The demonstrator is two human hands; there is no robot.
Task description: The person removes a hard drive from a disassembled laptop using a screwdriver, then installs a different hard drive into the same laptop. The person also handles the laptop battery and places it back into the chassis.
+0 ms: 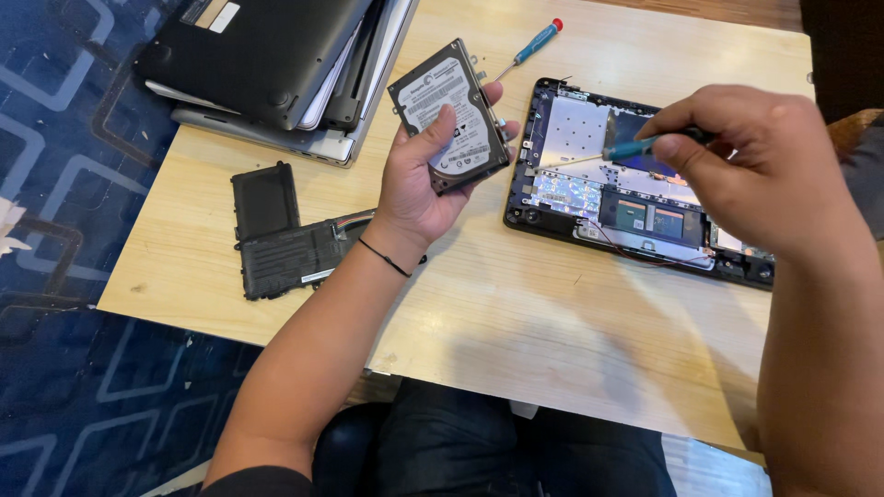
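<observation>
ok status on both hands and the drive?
Left hand grips hard drive, lifted off table. Right hand holds screwdriver, tip at drive's edge. Open laptop base beneath; nothing blocking.

Pale wooden table (516, 322) on dark blue carpet (83, 405) with lighter square-line pattern, evenly lit.

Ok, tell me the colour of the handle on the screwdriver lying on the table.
Blue with a red cap, the screwdriver; head view.

Bright even light, soft shadows, sharp focus
</observation>
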